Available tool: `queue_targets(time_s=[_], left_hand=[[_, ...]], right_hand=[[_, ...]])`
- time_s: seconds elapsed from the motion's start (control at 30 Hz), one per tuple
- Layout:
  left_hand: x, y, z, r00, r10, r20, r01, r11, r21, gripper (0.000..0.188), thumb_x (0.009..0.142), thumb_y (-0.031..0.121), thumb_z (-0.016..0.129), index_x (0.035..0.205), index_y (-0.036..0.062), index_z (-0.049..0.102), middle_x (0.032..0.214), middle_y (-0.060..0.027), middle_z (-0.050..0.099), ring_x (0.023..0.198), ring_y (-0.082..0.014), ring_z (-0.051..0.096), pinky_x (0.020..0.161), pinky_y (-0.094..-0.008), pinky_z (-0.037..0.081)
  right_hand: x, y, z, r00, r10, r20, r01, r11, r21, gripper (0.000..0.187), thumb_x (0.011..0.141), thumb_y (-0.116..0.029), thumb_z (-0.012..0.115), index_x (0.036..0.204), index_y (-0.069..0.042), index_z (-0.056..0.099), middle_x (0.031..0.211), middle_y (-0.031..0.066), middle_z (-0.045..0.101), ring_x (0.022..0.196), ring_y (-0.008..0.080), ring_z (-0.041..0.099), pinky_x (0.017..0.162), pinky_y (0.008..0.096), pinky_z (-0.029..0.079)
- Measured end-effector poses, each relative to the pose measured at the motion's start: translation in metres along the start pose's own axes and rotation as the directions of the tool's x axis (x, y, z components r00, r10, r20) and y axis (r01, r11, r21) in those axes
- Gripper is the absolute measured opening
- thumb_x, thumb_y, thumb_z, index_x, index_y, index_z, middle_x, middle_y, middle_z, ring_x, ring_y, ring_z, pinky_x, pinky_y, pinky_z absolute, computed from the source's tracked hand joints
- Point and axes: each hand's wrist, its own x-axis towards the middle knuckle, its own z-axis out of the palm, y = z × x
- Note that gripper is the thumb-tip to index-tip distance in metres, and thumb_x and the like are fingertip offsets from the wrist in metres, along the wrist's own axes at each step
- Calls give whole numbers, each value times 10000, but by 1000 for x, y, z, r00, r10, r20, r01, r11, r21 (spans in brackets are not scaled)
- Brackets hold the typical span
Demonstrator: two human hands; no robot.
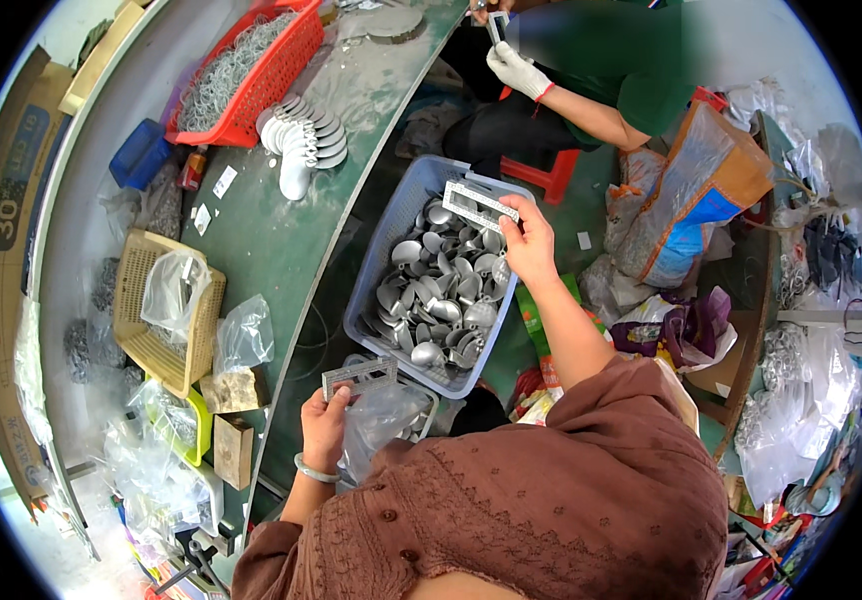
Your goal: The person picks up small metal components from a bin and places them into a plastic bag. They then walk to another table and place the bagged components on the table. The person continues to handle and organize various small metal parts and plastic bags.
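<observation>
Pinched between the fingers of my right hand is a flat, light grey rectangular metal frame. It is tilted above the far part of a blue plastic basket, which holds many round, dull grey metal pieces. My left hand grips a second rectangular metal frame, darker grey, close to the basket's near left corner. Below that frame, a clear plastic bag lies in another container. A bracelet circles my left wrist.
On the green table stand a red basket of wire pieces, fanned metal discs, a tan basket and wooden blocks. Across from me, a co-worker's gloved hand is near a similar frame. Sacks stand at right.
</observation>
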Motion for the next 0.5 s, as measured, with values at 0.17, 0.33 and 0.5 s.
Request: queue_targets(time_s=[0.17,0.33,0.5], left_hand=[[-4,2,2,1000,4,-23,-2,998,57,163,806,89,535,909,-31,574,829,-55,592,739,-119,535,706,-254,429],[-2,-8,-1,1000,22,-6,-22,1000,17,164,803,103,541,899,-24,580,812,-44,591,733,-112,527,697,-247,418],[-3,-5,2,1000,24,5,-24,1000,1,170,806,101,534,906,-29,578,819,-46,592,736,-111,528,697,-245,415]], right_hand=[[-3,7,0,999,37,-12,-37,999,-6,224,741,-3,534,956,-67,537,863,52,555,593,135,483,579,244,403],[-8,22,-1,995,100,8,-100,988,113,269,748,2,527,1006,-68,503,861,71,551,669,124,509,627,253,417],[-13,23,-3,994,105,1,-105,991,84,395,747,33,514,1108,-79,398,846,55,516,699,105,483,641,233,398]])
